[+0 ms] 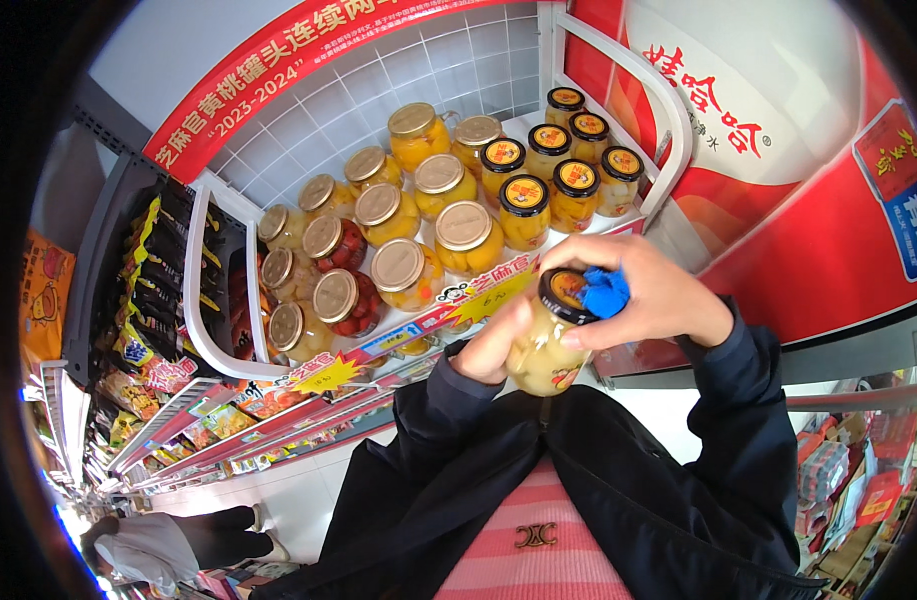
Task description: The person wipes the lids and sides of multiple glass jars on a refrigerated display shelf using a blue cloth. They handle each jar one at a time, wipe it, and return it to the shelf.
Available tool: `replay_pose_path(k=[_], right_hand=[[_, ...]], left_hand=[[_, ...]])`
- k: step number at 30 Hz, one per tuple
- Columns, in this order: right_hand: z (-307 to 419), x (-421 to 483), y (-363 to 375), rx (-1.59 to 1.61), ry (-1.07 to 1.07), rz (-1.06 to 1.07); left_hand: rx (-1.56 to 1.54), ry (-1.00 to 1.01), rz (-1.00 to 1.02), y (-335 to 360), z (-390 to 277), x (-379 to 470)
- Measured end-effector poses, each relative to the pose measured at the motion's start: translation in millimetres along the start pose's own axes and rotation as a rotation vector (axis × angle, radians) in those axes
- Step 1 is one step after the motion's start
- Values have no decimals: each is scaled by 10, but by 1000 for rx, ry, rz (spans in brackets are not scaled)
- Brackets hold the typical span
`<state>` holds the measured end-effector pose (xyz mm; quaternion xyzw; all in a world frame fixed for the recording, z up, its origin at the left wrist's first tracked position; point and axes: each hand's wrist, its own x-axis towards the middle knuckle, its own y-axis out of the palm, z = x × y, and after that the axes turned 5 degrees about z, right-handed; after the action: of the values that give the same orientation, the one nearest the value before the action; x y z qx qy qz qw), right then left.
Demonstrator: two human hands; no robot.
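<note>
Close in front of my body I hold a glass jar of pale fruit with a black lid, tilted a little. My left hand grips the jar's side. A blue cloth is pressed on the lid by my right hand, whose thumb lies at the jar's shoulder. Beyond my hands, jars of yellow fruit with gold-coloured lids stand in rows on a white shelf. Jars with black lids fill its right side, and jars of red fruit stand at the left.
White rails bound the shelf at left and right. Price signs run along its front edge. Bagged snacks hang at the left. A red cabinet stands to the right. Another person is in the aisle at lower left.
</note>
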<state>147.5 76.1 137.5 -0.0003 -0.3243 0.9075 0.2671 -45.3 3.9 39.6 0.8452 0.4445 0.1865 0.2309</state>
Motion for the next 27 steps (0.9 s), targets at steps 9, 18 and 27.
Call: replay_pose_path(k=[9, 18, 27], right_hand=[[-14, 672, -733, -714, -11, -692], [-1017, 1651, -974, -958, 181, -562], [-1381, 1912, -930, -896, 337, -318]], left_hand=[[-97, 152, -76, -41, 121, -256], [-49, 128, -67, -139, 151, -652], [-124, 134, -115, -250, 225, -829]])
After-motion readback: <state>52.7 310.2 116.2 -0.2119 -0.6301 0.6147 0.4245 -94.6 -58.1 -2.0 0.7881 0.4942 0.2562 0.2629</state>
